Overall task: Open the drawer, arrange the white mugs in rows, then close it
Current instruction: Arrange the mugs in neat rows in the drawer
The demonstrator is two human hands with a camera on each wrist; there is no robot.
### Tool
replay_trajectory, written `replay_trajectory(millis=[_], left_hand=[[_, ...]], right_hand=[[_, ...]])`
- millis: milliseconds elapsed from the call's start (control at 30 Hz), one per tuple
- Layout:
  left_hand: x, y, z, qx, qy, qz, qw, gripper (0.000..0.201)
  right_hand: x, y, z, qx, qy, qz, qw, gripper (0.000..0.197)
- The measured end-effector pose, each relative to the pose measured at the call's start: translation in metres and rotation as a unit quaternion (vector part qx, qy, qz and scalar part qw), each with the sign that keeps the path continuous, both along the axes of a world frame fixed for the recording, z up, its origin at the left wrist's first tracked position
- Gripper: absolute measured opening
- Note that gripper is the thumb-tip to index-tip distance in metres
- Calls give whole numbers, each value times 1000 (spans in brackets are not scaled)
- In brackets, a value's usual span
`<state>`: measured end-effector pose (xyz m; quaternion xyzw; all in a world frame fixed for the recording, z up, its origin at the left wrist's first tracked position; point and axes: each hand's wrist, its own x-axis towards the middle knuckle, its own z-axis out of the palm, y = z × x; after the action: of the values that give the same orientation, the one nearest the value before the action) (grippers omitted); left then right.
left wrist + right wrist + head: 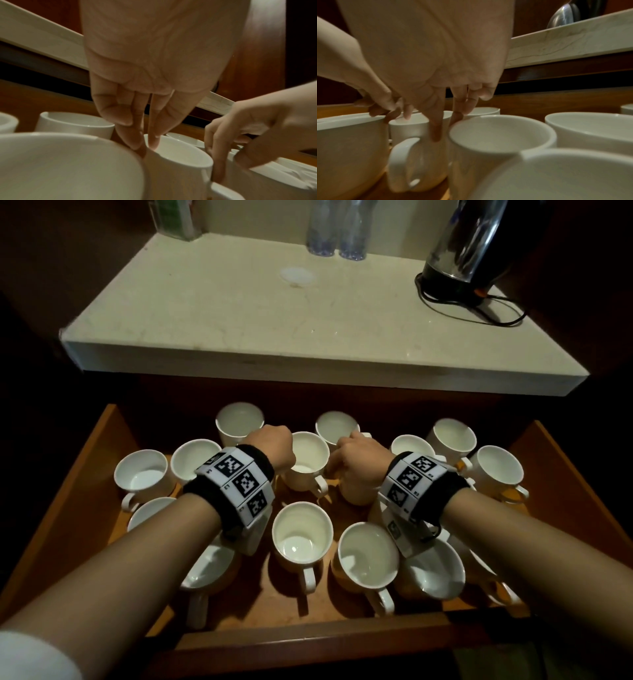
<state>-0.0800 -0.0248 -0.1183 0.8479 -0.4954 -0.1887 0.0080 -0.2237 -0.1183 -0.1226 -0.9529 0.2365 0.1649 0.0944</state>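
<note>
The wooden drawer (78, 481) stands pulled out and holds several white mugs, set loosely with handles pointing different ways. My left hand (274, 446) reaches to a middle mug (308, 460). In the left wrist view its fingertips (135, 142) pinch that mug's rim (178, 162), one finger inside and one outside. My right hand (352, 460) is just to the right, on the neighbouring mug (356, 498). In the right wrist view its fingers (436, 129) pinch the rim of this handled mug (412, 155). Both mugs stand upright on the drawer floor.
A pale stone countertop (308, 313) overhangs the drawer's back. On it stand a steel kettle (469, 251) with a black cord, two clear bottles (337, 227) and a green box (174, 217). Mugs crowd both hands; a strip of bare floor (260, 611) lies at the drawer front.
</note>
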Motion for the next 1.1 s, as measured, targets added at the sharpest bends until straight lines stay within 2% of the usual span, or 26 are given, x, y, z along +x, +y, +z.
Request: replay_trajectory(millis=[267, 333, 433, 533, 667, 867, 967, 1100], left_hand=[[1, 0, -2, -8, 16, 21, 1000, 29], [2, 1, 0, -7, 17, 21, 1000, 29], [1, 2, 3, -14, 15, 21, 1000, 31], [-7, 1, 11, -54, 13, -1, 998, 33], [-27, -3, 22, -98, 61, -33, 993, 30], [-61, -18, 15, -64, 126, -116, 983, 39], [-67, -26, 4, -29, 104, -132, 985, 41], [-69, -32, -3, -10, 64, -142, 988, 32]], right_hand=[[2, 15, 0, 20, 3, 12, 1000, 43], [2, 14, 1, 34, 0, 7, 999, 41], [-2, 4, 9, 57, -54, -43, 996, 27], [-12, -18, 21, 36, -113, -129, 985, 25], [-32, -39, 25, 22, -92, -197, 976, 31], [-51, -41, 17, -14, -3, -172, 985, 38], [-54, -41, 16, -16, 5, -155, 988, 39], [-57, -40, 14, -4, -11, -141, 990, 39]])
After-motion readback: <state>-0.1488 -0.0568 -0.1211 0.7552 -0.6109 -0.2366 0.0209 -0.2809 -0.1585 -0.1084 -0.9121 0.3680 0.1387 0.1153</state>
